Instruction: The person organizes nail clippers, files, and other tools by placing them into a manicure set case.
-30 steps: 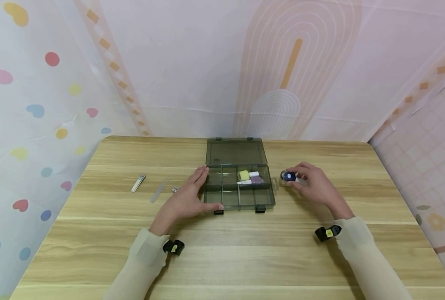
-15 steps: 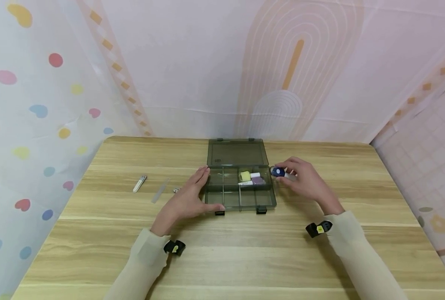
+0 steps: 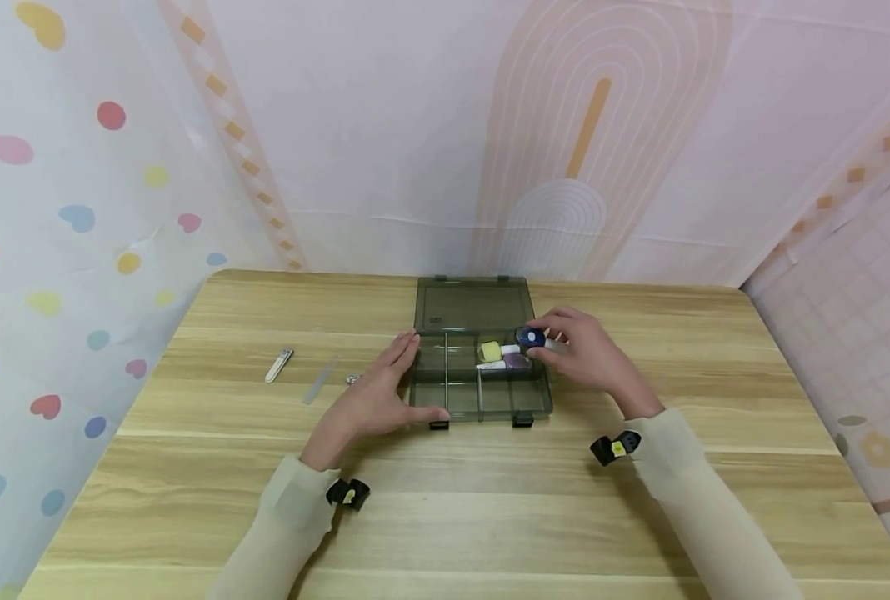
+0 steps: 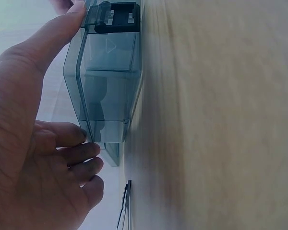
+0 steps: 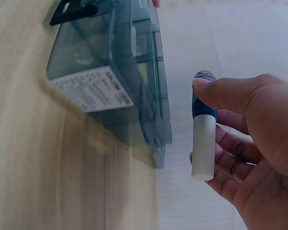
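A smoky translucent compartment box (image 3: 462,414) lies on the table with its lid (image 3: 475,305) folded back. My left hand (image 3: 370,398) grips its left side, thumb at the front rim and fingers at the back corner. My right hand (image 3: 586,354) pinches a dark blue nail polish bottle (image 3: 531,337) between thumb and fingers, over the box's right rear compartment. Its long white cap (image 5: 204,148) points back toward the palm in the right wrist view. Inside the box lie a yellow nail polish bottle (image 3: 490,352) and a purple nail polish bottle (image 3: 517,362), both with white caps.
Left of the box, a nail clipper (image 3: 279,366) and a thin translucent strip like a nail file (image 3: 320,380) lie on the wooden table (image 3: 475,517). A small shiny metal thing (image 3: 352,379) sits beside my left hand. A patterned cloth wall (image 3: 385,125) stands behind the table.
My right hand has moved left with the blue nail polish bottle, from beside the box to over its right rear compartment. My left hand has stayed at the box's left side.
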{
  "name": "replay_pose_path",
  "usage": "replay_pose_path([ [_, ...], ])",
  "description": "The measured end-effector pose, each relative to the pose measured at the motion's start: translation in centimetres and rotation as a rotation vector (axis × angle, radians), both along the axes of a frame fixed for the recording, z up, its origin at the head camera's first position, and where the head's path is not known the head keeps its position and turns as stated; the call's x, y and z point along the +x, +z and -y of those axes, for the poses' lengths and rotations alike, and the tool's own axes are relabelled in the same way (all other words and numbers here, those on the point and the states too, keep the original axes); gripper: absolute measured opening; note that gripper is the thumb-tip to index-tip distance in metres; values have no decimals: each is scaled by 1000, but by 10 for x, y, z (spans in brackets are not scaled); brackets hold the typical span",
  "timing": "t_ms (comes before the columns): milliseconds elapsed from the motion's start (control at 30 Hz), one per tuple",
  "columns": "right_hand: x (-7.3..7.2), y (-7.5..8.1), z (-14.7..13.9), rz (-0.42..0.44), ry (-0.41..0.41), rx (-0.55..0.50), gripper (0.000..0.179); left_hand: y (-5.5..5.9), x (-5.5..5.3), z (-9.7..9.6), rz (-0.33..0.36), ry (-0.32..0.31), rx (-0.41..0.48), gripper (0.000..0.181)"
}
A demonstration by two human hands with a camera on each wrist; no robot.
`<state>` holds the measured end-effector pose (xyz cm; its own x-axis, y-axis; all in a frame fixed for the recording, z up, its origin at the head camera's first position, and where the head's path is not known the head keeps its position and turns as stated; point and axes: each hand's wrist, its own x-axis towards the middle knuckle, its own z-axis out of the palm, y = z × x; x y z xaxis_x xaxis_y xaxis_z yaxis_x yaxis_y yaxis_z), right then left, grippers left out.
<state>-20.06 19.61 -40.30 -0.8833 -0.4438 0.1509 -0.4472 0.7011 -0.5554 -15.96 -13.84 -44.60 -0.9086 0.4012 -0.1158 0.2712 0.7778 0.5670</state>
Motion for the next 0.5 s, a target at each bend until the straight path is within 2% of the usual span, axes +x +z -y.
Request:
replay_pose_path([
  [500,-4,3,28,34,54,14,37,0,-1,-2,-2,4,8,132],
])
